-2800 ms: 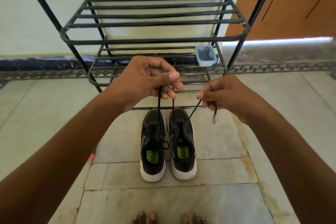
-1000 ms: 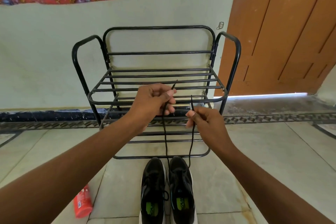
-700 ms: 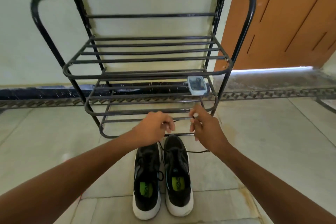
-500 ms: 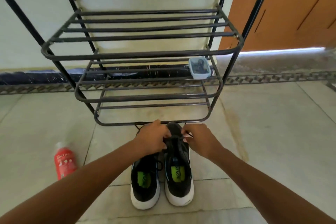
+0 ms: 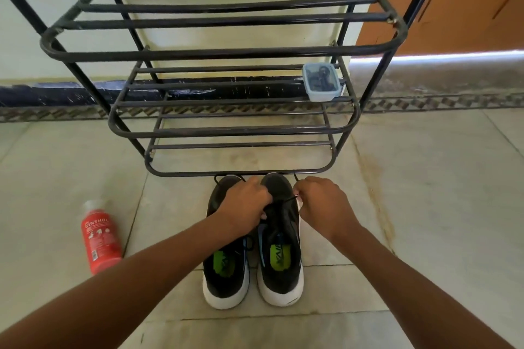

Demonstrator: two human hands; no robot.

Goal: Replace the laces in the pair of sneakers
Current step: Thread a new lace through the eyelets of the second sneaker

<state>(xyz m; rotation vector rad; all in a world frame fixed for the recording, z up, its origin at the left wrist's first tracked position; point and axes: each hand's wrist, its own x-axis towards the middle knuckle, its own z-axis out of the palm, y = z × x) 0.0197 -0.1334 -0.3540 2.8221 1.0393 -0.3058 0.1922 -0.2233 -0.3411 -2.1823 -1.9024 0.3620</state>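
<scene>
Pale floor tiles [image 5: 425,207] carry our sneakers [image 5: 279,238] near the rack [image 5: 226,51]. Left hand [image 5: 243,208] and right hand [image 5: 323,204] each pinch the lace [image 5: 285,201] over the right shoe; we should pull evenly, keeping both ends level.

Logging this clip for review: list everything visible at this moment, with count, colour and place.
Black low-top sneakers with white soles and green insoles: two, side by side on the floor, toes toward the rack.
Black shoelace: one, stretched across the right sneaker's front between both hands.
Black metal tube shoe rack: one, against the wall, behind the sneakers.
Small clear plastic lidded box with dark contents: one, right end of the rack's middle shelf.
Red plastic bottle with pale cap: one, lying on the floor left of the sneakers.
Orange wooden door: one, upper right.
Left hand: pinches the lace.
Right hand: pinches the lace.
</scene>
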